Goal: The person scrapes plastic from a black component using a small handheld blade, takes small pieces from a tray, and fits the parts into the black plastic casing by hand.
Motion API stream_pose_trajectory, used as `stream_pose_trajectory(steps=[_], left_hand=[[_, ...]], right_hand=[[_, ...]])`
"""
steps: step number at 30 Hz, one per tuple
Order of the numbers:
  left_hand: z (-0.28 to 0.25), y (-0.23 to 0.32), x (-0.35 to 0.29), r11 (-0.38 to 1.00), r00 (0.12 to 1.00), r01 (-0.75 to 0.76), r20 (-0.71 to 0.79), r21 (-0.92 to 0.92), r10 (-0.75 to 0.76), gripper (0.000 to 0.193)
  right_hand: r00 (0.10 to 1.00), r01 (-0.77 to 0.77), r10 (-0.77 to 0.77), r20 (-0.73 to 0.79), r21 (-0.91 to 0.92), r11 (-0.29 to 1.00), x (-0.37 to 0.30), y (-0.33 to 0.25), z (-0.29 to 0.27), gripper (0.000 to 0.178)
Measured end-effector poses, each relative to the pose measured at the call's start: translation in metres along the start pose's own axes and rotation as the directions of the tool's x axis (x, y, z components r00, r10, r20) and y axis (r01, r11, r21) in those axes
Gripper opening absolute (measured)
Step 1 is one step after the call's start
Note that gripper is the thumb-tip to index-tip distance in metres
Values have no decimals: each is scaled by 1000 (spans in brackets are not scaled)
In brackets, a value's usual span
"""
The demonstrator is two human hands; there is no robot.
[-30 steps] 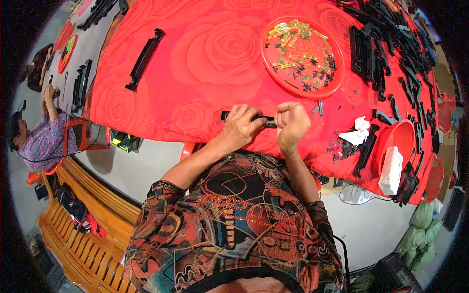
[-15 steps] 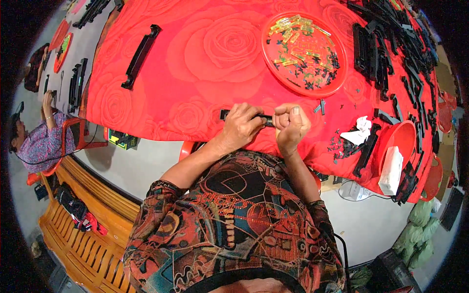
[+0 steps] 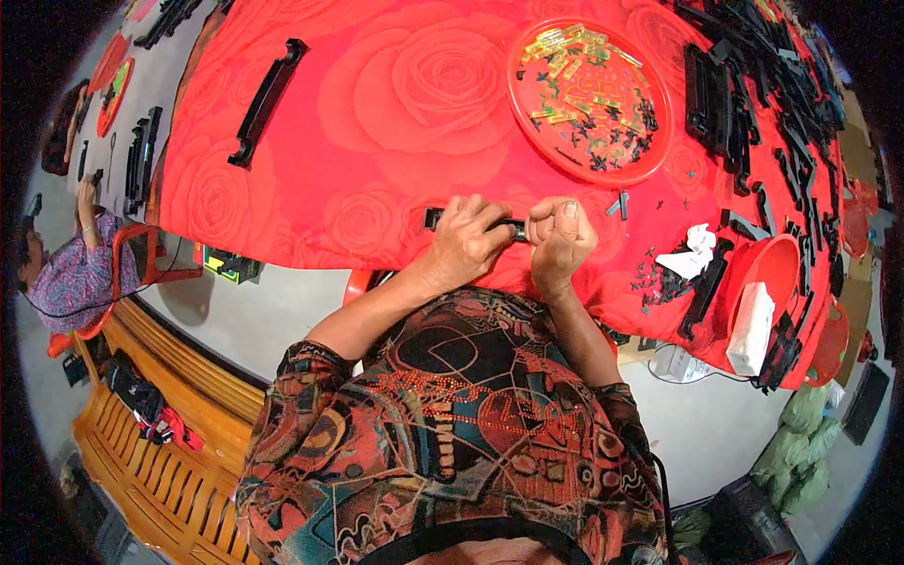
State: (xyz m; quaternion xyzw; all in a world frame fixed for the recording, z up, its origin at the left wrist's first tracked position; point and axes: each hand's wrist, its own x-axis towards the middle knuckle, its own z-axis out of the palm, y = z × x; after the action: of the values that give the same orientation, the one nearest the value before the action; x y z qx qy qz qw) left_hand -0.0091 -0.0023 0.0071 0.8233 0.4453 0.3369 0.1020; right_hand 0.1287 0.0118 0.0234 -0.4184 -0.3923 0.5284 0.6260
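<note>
I saw L hand (image 3: 467, 245) pinch blk plastic bar (image 3: 433, 218) mid-length (prob. light, stiff, best held there), R hand (image 3: 560, 243) fisted, grip unclear.

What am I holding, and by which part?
A black bar, held mid-length by the left hand; right hand at its right end, grip unclear.

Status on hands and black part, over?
Left hand gripping black part. Right hand curled at its right end, contents hidden. Red tray beyond, apart from both hands.
</note>
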Motion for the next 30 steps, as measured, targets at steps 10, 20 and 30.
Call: stream_pose_trajectory(steps=[10,20,30], left_hand=[[4,-4,-1,1000,999,-21,-31,-22,20,9],[2,-1,-2,999,999,-31,-13,32,31,9],[1,1,-1,1000,1000,9,3,11,-9,10]], right_hand=[[999,-29,31,-17,139,990,4,-5,2,39],[999,10,-9,-49,23,1000,-2,3,6,37],[995,98,-99,0,-149,984,-9,9,9,38]])
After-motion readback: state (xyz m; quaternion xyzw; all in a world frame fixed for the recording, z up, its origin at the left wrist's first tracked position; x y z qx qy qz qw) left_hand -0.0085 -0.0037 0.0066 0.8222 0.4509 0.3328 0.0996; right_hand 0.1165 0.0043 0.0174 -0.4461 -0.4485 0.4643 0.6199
